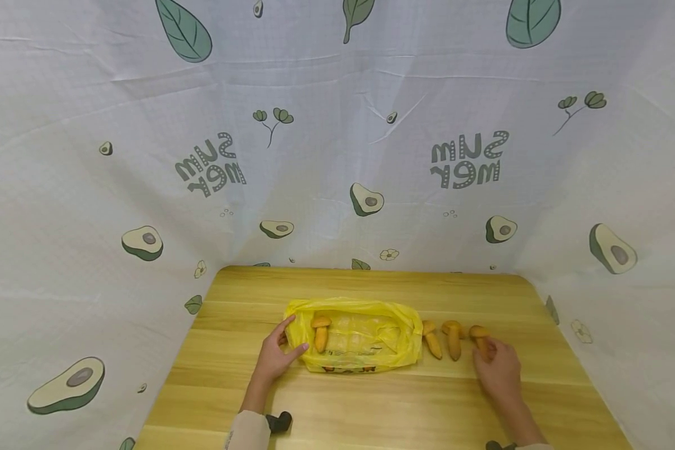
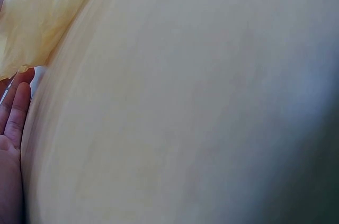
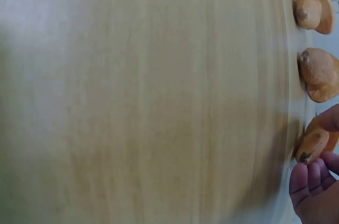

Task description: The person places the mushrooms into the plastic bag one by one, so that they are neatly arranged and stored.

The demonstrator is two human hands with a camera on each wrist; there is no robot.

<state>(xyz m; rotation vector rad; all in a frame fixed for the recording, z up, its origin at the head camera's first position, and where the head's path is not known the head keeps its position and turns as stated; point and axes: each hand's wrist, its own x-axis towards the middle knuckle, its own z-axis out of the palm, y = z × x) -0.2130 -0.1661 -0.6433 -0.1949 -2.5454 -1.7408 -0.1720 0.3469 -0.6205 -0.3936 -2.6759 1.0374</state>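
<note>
A yellow plastic bag (image 1: pixel 407 322) lies on the wooden table with its mouth spread upward. One orange-brown mushroom (image 1: pixel 321 334) is inside at its left end. My left hand (image 1: pixel 275 355) holds the bag's left end, thumb and index finger spread along the rim; in the left wrist view its fingers (image 2: pixel 18 105) are beneath the hanging plastic. To the right of the bag, two mushrooms stand in a row, one mushroom (image 1: pixel 433 342) close to the bag and another mushroom (image 1: pixel 454 342) beside it. My right hand (image 1: pixel 500 369) pinches a third mushroom (image 3: pixel 313 143) by its stem.
The wooden table (image 1: pixel 371 412) reaches back to a white curtain (image 1: pixel 315 156) printed with avocados and leaves, which also hangs along both sides. A dark wrist mount (image 1: pixel 279 422) sits at my left cuff.
</note>
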